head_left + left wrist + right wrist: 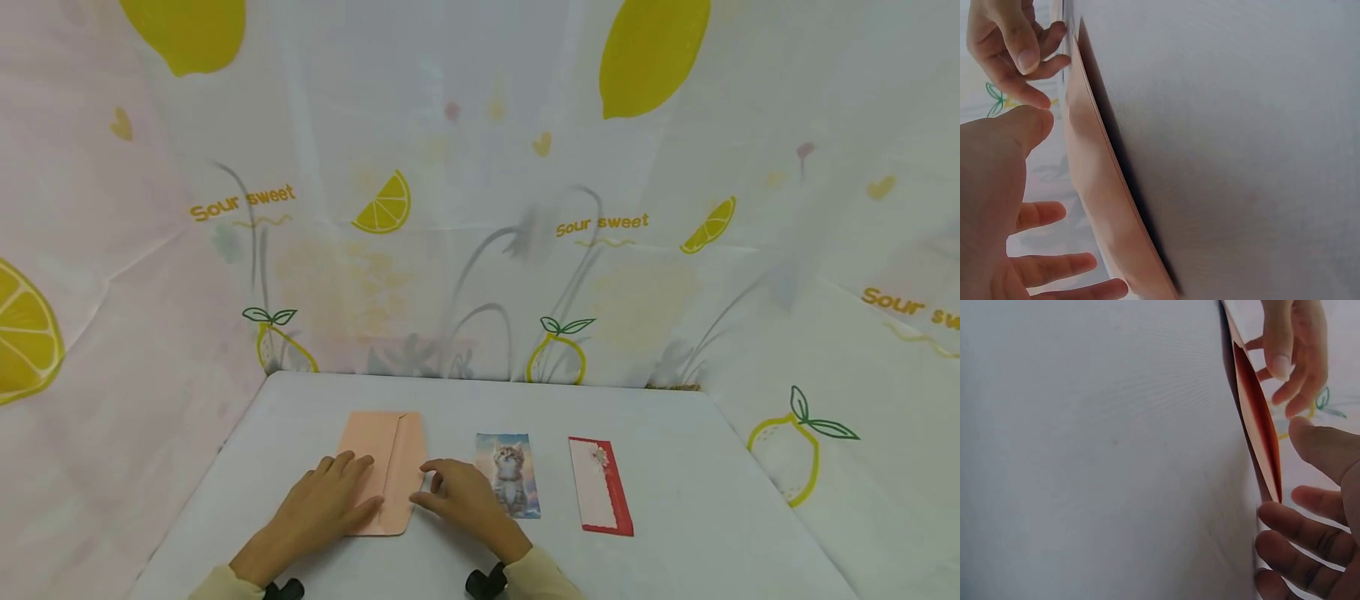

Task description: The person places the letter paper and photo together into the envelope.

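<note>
While left hand [330, 498] lies flat on peach envelope [386, 475], flap ajar, right hand [465, 496] relaxed beside

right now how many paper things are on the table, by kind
peach envelope: 1, left hand resting flat on it
kitten picture card: 1
red-bordered card: 1
total: 3

Kitten photo card [508, 474], red-edged card [599, 485] w/ maybe a flower, white table [675, 550], lemon-print backdrop [480, 208]
</note>
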Available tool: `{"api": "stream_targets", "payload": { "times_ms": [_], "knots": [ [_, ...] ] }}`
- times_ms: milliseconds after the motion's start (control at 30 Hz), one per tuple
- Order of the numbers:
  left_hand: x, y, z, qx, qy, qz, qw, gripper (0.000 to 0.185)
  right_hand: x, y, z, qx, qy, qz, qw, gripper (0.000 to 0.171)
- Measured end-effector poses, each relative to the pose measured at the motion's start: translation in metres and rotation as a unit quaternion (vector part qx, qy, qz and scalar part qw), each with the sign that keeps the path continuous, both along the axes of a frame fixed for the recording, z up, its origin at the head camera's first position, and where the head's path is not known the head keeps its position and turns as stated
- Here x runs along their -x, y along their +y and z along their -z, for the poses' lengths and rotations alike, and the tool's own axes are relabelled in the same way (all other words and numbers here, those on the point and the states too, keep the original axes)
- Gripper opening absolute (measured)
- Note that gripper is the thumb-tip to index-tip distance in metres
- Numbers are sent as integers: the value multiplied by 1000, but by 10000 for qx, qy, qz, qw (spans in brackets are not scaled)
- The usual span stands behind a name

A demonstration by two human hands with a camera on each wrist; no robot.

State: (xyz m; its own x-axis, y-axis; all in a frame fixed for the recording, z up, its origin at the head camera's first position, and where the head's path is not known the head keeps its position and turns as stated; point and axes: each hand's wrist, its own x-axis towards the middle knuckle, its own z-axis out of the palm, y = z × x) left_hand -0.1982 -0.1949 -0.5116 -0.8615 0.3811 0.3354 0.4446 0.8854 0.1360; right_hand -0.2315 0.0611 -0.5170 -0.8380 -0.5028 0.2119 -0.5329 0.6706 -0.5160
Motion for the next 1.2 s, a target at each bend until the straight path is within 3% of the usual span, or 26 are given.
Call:
{"api": "stream_targets", "payload": {
  "times_ms": [333, 500, 767, 1000, 1200],
  "knots": [
    [4, 2, 3, 226, 197, 48, 9995, 63, 5, -11, 1, -336, 131, 180, 9992, 54],
    [5, 5, 3, 270, -11, -4, 9996, 67, 4, -17, 0, -619, 204, 299, 9974, 59],
    [8, 11, -3, 338, 7, 40, 9994, 66, 4, -18, -1, -717, 211, 291, 9968, 61],
    [9, 14, -5, 252, -338, 41, 9991, 67, 9, -20, 4, -842, 205, 231, 9960, 63],
    [11, 17, -3, 360, -400, 86, 9985, 60, 12, -20, 6, -919, 110, 220, 9955, 63]
  ]
}}
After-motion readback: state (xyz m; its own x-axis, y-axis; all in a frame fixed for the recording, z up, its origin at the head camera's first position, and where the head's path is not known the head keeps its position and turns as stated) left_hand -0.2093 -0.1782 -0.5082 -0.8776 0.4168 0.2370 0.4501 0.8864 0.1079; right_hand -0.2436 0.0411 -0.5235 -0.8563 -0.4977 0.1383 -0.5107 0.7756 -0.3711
